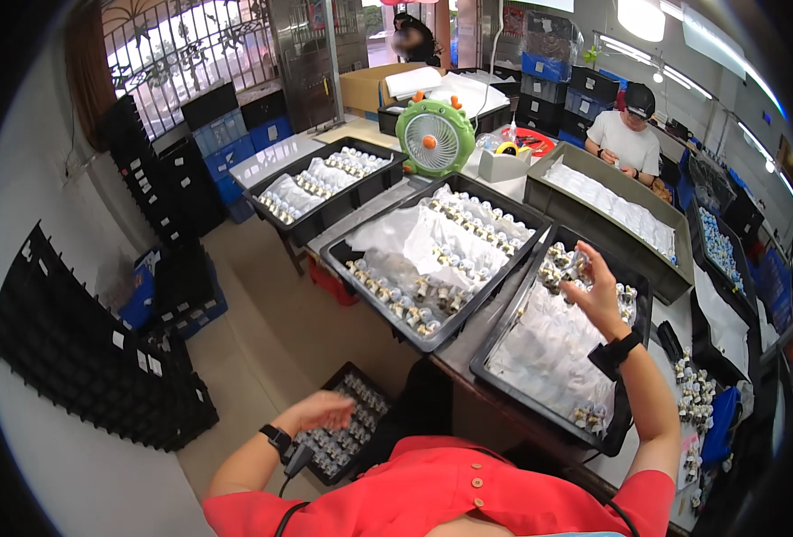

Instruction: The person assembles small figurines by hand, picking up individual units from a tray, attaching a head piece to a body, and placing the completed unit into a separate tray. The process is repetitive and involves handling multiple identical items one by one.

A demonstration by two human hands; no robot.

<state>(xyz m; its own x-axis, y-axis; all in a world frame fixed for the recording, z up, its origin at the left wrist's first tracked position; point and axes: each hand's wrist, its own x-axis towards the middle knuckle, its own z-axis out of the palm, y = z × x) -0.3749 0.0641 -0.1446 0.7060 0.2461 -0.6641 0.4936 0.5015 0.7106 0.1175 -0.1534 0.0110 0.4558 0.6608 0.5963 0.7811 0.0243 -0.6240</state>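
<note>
My right hand [601, 300] is raised over the black tray [481, 362] on the right of the bench. Its thumb and fingers are curved and apart, with nothing plainly held between them. Small metal-and-white parts [627, 304] stand in that tray beside the hand, and white sheeting [549, 345] covers much of its middle. A few more parts [591, 416] sit at its near corner. My left hand [320, 412] hovers over a black crate [353, 369] low by the floor, filled with rows of similar parts [361, 398]. Its fingers reach out loosely, slightly blurred, with nothing visible in them.
Two more black trays [428, 345] [302, 234] of parts stand to the left. A green fan [434, 136] stands behind them. An olive bin [540, 190] lies at the back right, near a seated person [625, 139]. Stacked black crates [101, 345] line the left wall.
</note>
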